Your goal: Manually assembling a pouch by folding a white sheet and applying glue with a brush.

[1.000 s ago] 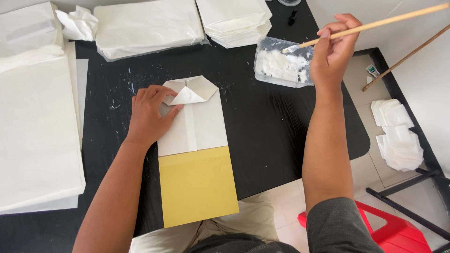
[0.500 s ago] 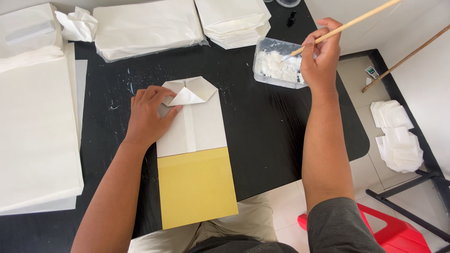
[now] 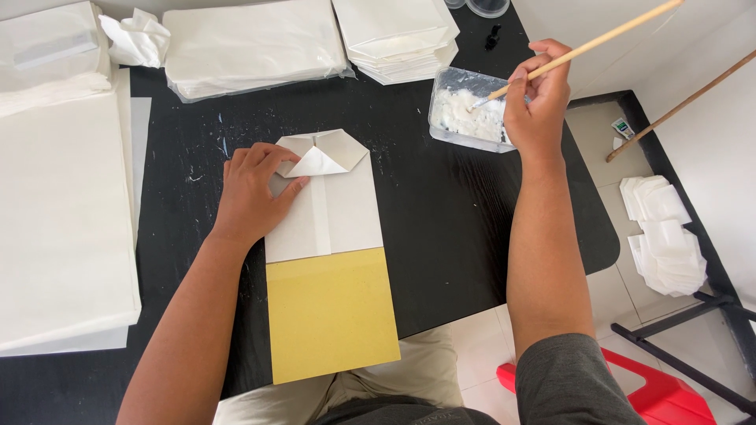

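Observation:
My left hand (image 3: 253,190) presses flat on a folded white paper bag (image 3: 339,206) lying on a yellow card (image 3: 331,315), fingers holding down the folded flaps at its top end. My right hand (image 3: 537,98) grips a long wooden stick (image 3: 598,43), a brush whose tip dips into white paste inside a clear plastic tub (image 3: 466,110) at the table's far right.
On the black table (image 3: 441,212) lie stacks of white paper at the left (image 3: 63,220), wrapped white sheets (image 3: 252,43) and finished folded bags (image 3: 398,31) at the back. A crumpled tissue (image 3: 135,38) sits back left. A red stool (image 3: 669,393) and white papers (image 3: 665,236) are on the floor right.
My right hand has shifted a little left and down, bringing the brush tip deeper into the paste tub. My left hand stays on the folded bag.

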